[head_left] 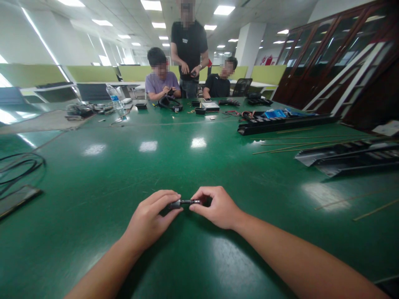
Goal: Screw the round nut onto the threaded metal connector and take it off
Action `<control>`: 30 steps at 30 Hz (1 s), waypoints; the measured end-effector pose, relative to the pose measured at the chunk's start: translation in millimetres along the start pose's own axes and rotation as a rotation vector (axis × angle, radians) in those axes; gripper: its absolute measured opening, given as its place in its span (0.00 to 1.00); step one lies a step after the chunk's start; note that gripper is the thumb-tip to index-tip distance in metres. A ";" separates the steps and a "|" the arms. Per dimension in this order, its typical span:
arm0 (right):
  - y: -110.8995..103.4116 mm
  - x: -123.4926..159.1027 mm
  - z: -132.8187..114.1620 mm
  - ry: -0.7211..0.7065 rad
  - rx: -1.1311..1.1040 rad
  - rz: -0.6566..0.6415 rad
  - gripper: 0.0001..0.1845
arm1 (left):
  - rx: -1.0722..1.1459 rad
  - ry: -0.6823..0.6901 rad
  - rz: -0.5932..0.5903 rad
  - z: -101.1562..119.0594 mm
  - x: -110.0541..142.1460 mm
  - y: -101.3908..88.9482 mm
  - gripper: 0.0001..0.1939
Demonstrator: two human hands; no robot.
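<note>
Just above the green table (131, 166), both hands meet at a small metal part with a thin shaft (186, 202), lying level between them. Its thicker grey cylinder (175, 204) sits between the thumb and fingers of my left hand (151, 218). At the other end, the thumb and forefinger of my right hand (218, 207) pinch the shaft's ringed tip (195, 202). The exact kind of part is too small to make out. Fingers cover some of both ends.
Black metal channels (352, 160) and thin brass-coloured rods (289, 146) lie at right. A black cable (23, 168) and a flat dark panel (18, 199) are at left. Across the table are a water bottle (114, 99), small black boxes (141, 106) and several people.
</note>
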State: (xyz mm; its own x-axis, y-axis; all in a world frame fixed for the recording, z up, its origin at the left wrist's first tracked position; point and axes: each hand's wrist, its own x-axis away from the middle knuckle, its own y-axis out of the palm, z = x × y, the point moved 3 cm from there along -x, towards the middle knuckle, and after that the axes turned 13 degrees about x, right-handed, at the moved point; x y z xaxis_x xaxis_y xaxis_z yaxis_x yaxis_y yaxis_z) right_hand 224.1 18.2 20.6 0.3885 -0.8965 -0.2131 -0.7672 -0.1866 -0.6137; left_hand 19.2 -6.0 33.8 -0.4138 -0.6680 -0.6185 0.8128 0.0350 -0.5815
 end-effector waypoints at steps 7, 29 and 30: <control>-2.3 -0.6 -2.0 0.027 0.023 0.035 0.04 | 0.011 -0.015 0.002 -2.9 -0.7 -1.1 0.12; -3.4 -1.7 1.8 0.033 0.001 0.046 0.04 | 0.026 -0.060 -0.005 -8.2 2.0 -6.7 0.13; -3.4 -1.7 2.1 0.032 0.001 0.048 0.04 | 0.023 -0.058 -0.004 -8.1 2.0 -7.0 0.13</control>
State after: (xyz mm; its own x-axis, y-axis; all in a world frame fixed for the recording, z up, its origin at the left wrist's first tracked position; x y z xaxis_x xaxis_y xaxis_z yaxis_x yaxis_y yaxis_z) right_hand 227.1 21.2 21.5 0.3345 -0.9169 -0.2180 -0.7839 -0.1423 -0.6044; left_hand 9.4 -1.6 32.4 -0.3927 -0.7101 -0.5844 0.8207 0.0161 -0.5711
